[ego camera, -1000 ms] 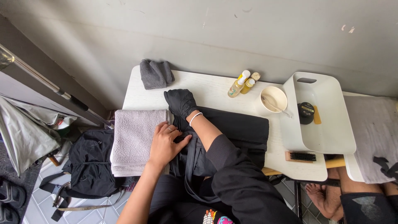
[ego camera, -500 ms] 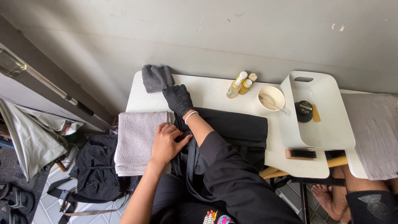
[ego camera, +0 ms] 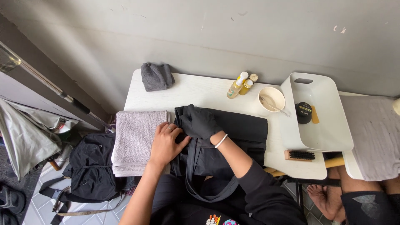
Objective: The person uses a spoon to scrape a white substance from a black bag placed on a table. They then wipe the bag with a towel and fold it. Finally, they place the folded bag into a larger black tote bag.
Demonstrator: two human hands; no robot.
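I am looking down at a white table (ego camera: 200, 89) by a grey wall. A black bag (ego camera: 233, 137) lies flat in the middle of it, and its long strap loops down over my lap. The bag looks soft and floppy, made of dark cloth with some folds in it.

My left hand (ego camera: 166, 143) is bare and wears a ring. It lies flat, fingers a little spread, on the bag's left edge, right beside the folded grey towel (ego camera: 135, 139). It presses and does not grab. My right hand (ego camera: 199, 121) wears a black glove. It rests on top of the bag near the left end, fingers curled down, and I cannot tell if it is pinching the cloth.

I think I am at the step of holding the bag still and getting a grip on it. The next move needs one hand to keep it steady, because the cloth slides and bends easily.

A dark grey cloth (ego camera: 156, 77) sits at the far corner.
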